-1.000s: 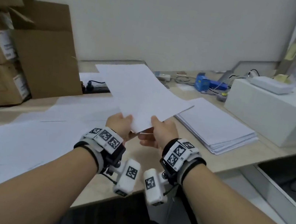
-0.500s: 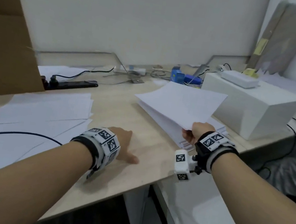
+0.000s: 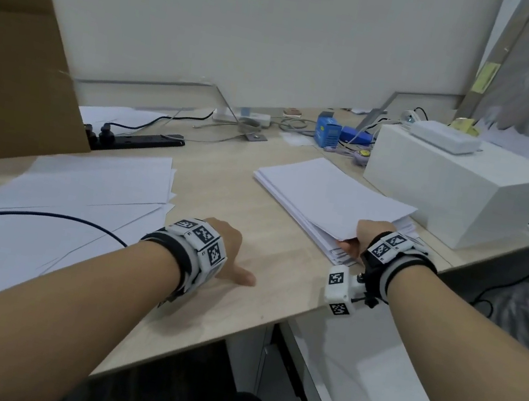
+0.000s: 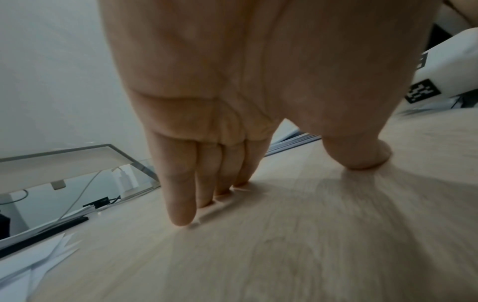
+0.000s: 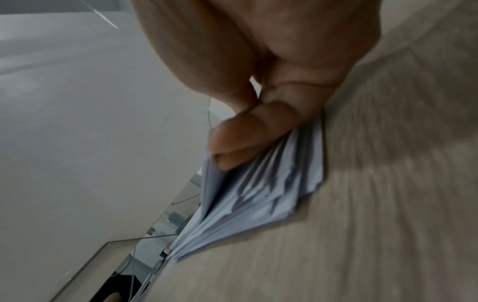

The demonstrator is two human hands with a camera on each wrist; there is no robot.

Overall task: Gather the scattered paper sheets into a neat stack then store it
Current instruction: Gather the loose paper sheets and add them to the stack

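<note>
Neat stack of white paper lying flat on the pale wooden desk, right of centre, long axis running from the near desk edge away toward the back wall, slightly angled left. Near corner of the stack lifted and fanned, pinched between thumb and curled fingers of the right hand, top sheets bent upward at that corner. Reached from the near-right end, so the stack stretches away from the grip along the line of the forearm. Left hand resting on bare desk between the two paper areas, fingers straight and together, tips touching the wood, thumb pressed down beside them, holding nothing. Loose sheets scattered and overlapping across the left part of the desk, well apart from the stack, nearer the left hand, with a dark cable lying over them. Likely step: settling the top sheets onto the stack, with many loose sheets not yet gathered. White box just beyond the stack on the right; black power strip and cardboard box toward the back left.
</note>
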